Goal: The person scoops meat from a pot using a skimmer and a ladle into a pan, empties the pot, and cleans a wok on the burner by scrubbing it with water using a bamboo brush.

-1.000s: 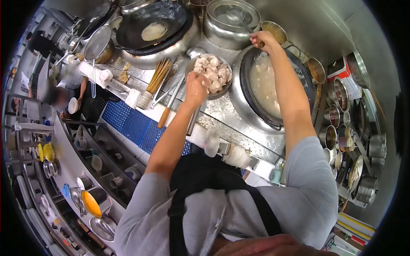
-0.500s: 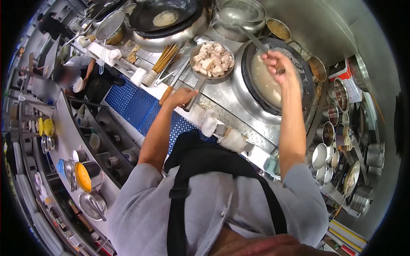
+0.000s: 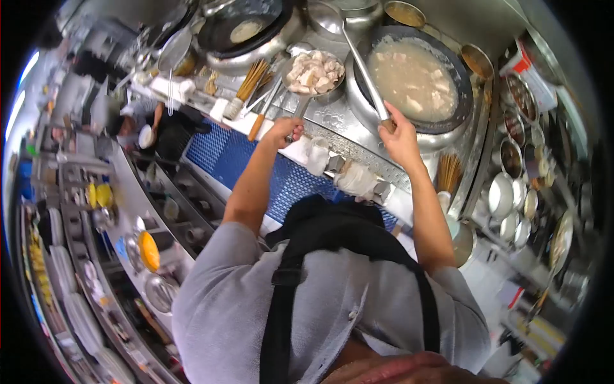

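Note:
My left hand point(image 3: 286, 132) is closed round the handle of a strainer point(image 3: 299, 112), whose round bowl is heaped with pale chunks point(image 3: 314, 72) that look like cooked meat. The strainer is over the metal counter, left of a large wok point(image 3: 465, 96). Cloudy broth point(image 3: 409, 70) fills that wok, with several pale pieces in it. My right hand point(image 3: 401, 137) grips the end of a long-handled ladle point(image 3: 362, 67) near the wok's front left rim. Its handle slants up and left past the wok, and its bowl is beside the pot at the back.
A second wok point(image 3: 214, 40) stands at the back left. Bamboo brushes point(image 3: 254, 80) and a wooden-handled tool point(image 3: 257, 127) lie left of the strainer. Another bamboo brush point(image 3: 449, 173) is at right. Sauce pans point(image 3: 511, 157) line the right side. Another person point(image 3: 157, 125) is at far left.
My right hand has moved from above the wok down toward me, bringing the ladle across the wok's left side. My left hand still holds the loaded strainer. The camera view has shifted.

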Tool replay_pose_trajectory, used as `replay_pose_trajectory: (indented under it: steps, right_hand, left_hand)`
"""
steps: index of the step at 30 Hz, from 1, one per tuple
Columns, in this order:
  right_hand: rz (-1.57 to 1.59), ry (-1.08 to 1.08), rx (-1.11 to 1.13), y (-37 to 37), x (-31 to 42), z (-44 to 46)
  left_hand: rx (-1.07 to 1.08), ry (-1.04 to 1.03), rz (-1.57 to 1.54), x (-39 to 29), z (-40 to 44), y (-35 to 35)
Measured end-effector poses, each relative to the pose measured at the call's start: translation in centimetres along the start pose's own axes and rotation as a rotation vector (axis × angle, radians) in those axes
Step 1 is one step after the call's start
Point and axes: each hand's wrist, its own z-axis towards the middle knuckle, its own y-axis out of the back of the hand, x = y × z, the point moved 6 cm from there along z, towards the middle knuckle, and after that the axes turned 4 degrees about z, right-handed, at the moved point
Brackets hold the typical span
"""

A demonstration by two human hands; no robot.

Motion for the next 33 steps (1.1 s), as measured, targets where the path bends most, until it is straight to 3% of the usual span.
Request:
replay_pose_trajectory:
  steps: [1,4,9,17,21,24,27,29,33]
  right_hand:
    - [0.17,-0.099,-0.085,0.0,-0.4,-2.0]
    - [0.233,-0.29,-0.072,0.9,-2.6,-7.7]
    - [0.209,-0.346,-0.259,2.1,-1.6,-15.3]
    - [0.255,-0.361,-0.518,2.2,-1.5,-19.4]
    - [0.252,-0.353,-0.579,2.3,-0.3,-20.3]
    - [0.211,-0.362,-0.577,2.4,-0.8,-21.3]
    - [0.194,-0.369,-0.572,2.7,-2.3,-22.5]
    - [0.167,-0.361,-0.563,2.8,-3.4,-23.3]
    - [-0.036,-0.361,-0.582,3.3,-6.3,-24.8]
  left_hand:
    - [0.013,-0.01,-0.007,0.2,0.0,0.1]
    - [0.062,0.012,-0.039,-0.3,-1.9,0.0]
    - [0.165,-0.098,0.036,-3.9,-5.9,-0.4]
    - [0.149,-0.276,0.134,-19.7,-16.0,-4.0]
    - [0.169,-0.389,0.186,-23.0,-17.6,-5.4]
    - [0.204,-0.421,0.275,-21.7,-15.4,-4.9]
    - [0.156,-0.362,0.199,-17.0,-10.7,-3.1]
    - [0.153,-0.428,0.274,-13.6,-7.8,-1.9]
    - [0.165,-0.218,0.153,-6.3,-1.8,0.2]
